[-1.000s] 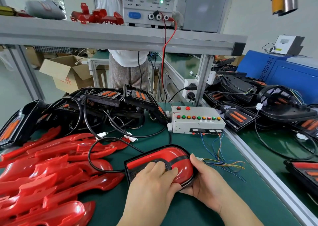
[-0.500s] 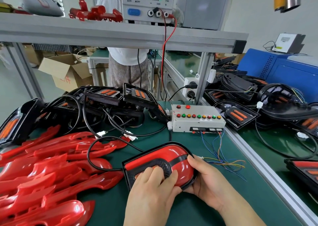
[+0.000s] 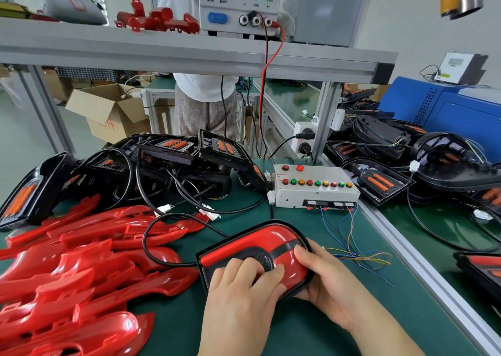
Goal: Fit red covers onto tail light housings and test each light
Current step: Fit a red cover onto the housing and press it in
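Left hand (image 3: 244,296): lies palm down on the near-left part of the cover (image 3: 252,244). Its fingers (image 3: 275,271) are lightly bent and close together, with the tips pressing on the red surface beside the dark meshed oval. It grips nothing, and its thumb is hidden.

Right hand (image 3: 329,288): cups the right end of the housing (image 3: 207,270). The thumb lies on top of the cover and the fingers are curled under the rim, so it holds a narrow grasp on that end.

Cover: sits on the housing with its glossy side up. The black rim shows all round it where the hands do not hide it.

Housing position: on the green mat (image 3: 311,334), in the near middle of the bench between the two hands.

Long axis: runs left to right and is tilted a little away on the right. The rounded end points far-right towards the wires (image 3: 355,258), and the squarer end points left towards the spare covers (image 3: 81,274).

Cable (image 3: 151,225): black, leaves the housing's left end and loops over the spare covers.

Spare covers: a loose red heap on the left of the mat.

Bare housings (image 3: 168,154): piled behind the heap, with orange strips showing.

Test box (image 3: 314,190): stands beyond the housing and apart from it, with rows of coloured buttons on its top.

Supply (image 3: 238,2): stands on the shelf above, with a green lamp lit.
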